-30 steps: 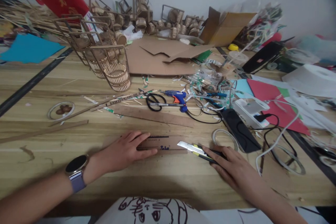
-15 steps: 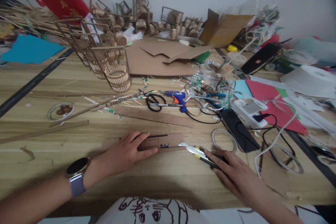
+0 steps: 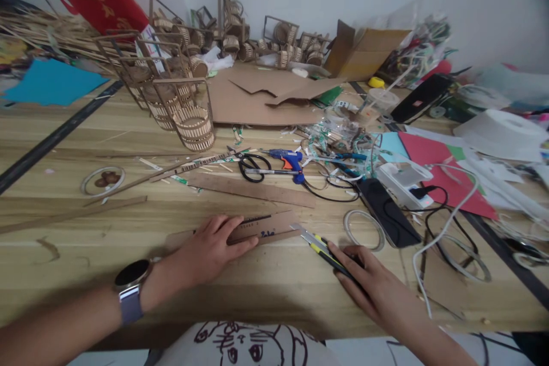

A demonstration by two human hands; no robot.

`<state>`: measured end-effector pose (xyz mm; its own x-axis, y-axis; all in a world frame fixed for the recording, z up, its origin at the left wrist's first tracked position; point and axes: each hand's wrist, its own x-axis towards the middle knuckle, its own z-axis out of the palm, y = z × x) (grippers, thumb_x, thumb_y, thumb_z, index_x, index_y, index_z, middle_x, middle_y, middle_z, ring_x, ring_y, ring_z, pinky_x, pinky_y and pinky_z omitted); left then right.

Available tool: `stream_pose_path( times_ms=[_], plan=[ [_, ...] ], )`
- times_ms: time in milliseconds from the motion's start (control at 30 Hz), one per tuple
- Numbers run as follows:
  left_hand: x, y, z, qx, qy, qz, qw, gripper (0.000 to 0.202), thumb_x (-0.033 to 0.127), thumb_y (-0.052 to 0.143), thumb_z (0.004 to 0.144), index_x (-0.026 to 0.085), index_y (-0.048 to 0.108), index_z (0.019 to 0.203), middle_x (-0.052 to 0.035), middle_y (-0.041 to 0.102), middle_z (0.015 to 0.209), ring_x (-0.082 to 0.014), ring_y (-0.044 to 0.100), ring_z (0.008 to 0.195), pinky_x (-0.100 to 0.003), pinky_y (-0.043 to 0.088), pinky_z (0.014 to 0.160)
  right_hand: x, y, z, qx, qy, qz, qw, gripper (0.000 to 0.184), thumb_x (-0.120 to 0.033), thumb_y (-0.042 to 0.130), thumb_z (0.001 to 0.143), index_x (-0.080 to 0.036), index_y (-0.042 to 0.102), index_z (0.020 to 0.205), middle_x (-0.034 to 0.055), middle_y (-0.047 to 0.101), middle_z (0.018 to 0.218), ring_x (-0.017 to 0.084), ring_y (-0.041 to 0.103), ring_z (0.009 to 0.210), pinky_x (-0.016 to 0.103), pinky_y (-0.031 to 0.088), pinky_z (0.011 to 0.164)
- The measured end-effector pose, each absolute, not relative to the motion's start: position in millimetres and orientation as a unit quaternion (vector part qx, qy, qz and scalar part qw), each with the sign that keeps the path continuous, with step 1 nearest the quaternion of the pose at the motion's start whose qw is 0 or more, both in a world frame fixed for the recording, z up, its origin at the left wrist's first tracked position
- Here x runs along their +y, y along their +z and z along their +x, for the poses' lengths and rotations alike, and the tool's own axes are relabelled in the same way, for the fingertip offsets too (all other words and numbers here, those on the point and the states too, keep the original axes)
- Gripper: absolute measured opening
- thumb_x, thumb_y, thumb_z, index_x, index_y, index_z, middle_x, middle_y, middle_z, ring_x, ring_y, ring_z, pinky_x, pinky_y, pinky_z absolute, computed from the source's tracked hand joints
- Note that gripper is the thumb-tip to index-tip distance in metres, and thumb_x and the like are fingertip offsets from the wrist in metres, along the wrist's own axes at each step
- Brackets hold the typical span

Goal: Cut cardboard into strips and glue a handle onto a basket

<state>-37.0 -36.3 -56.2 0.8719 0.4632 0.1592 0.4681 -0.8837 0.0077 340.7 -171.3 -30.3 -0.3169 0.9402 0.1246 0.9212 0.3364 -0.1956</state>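
Observation:
My left hand (image 3: 214,249) lies flat on a strip of brown cardboard (image 3: 281,220), thumb and fingers spread, pressing it to the wooden table. Dark print and blue handwriting mark the strip, and a narrow strip runs along its near edge. In my right hand (image 3: 369,280) is a black and yellow utility knife (image 3: 321,249) with its blade out. The blade tip reaches the right end of the cardboard; whether it touches cannot be told. Beyond my hands lies another long cardboard strip (image 3: 253,190).
A blue glue gun (image 3: 286,157), black-handled scissors (image 3: 254,167) and a phone (image 3: 388,211) lie past my hands. Tape rolls sit to both sides, one roll (image 3: 364,230) near my right hand. Small slatted buckets (image 3: 194,128) with tall handles stand back left. Cables (image 3: 454,211) trail at right.
The cardboard under my left hand has turned slightly, its right end going away from me. The knife has shifted a little left and its blade points more steeply away from me.

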Motion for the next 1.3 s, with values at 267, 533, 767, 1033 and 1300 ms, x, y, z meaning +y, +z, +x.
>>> stream_pose_path(
  times_ms=[267, 533, 767, 1033, 1300],
  plan=[
    [-55, -48, -17, -0.26, -0.073, -0.963, -0.017, 0.063, 0.011, 0.052, 0.094, 0.033, 0.041, 0.152, -0.0127, 0.047, 0.148, -0.0302, 0.053, 0.111, -0.044, 0.05, 0.091, -148, -26, 343, -0.795, 0.055, -0.597, 0.09, 0.048, -0.032, 0.044, 0.102, -0.025, 0.052, 0.149, 0.0118, 0.064, 0.111, 0.023, 0.072, 0.096, 0.036, 0.063, 0.082],
    [-38, -48, -12, -0.145, -0.098, -0.983, -0.049, 0.051, 0.028, 0.038, 0.106, 0.015, 0.035, 0.155, -0.0072, 0.041, 0.161, -0.0294, 0.022, 0.152, -0.048, 0.027, 0.121, -152, -29, 342, -0.795, 0.053, -0.597, 0.093, 0.046, -0.032, 0.044, 0.103, -0.02, 0.053, 0.147, 0.0118, 0.063, 0.11, 0.021, 0.073, 0.092, 0.034, 0.063, 0.079],
    [-40, -55, -12, -0.155, -0.093, -0.979, -0.092, 0.054, 0.02, 0.036, 0.106, 0.015, 0.028, 0.159, -0.0081, 0.039, 0.162, -0.0248, 0.016, 0.156, -0.042, 0.031, 0.123, -160, -27, 336, -0.789, 0.06, -0.603, 0.099, 0.046, -0.034, 0.043, 0.104, -0.025, 0.05, 0.149, 0.0109, 0.063, 0.108, 0.021, 0.073, 0.091, 0.033, 0.064, 0.076],
    [-47, -38, -18, -0.148, -0.15, -0.967, -0.143, 0.04, 0.007, 0.051, 0.093, 0.015, 0.062, 0.13, -0.0173, 0.045, 0.156, -0.0311, 0.03, 0.15, -0.05, 0.043, 0.116, -160, -27, 333, -0.782, 0.034, -0.61, 0.125, 0.049, -0.035, 0.045, 0.103, -0.025, 0.049, 0.15, 0.0118, 0.064, 0.107, 0.022, 0.073, 0.088, 0.032, 0.064, 0.073],
    [-34, -32, 2, -0.161, -0.187, -0.965, -0.087, 0.033, 0.009, 0.049, 0.096, 0.013, 0.066, 0.123, -0.0176, 0.054, 0.147, -0.0323, 0.041, 0.141, -0.051, 0.046, 0.112, -137, -23, 340, -0.77, 0.002, -0.626, 0.122, 0.048, -0.038, 0.044, 0.103, -0.025, 0.051, 0.15, 0.0133, 0.064, 0.112, 0.024, 0.071, 0.098, 0.037, 0.063, 0.081]
  ],
)
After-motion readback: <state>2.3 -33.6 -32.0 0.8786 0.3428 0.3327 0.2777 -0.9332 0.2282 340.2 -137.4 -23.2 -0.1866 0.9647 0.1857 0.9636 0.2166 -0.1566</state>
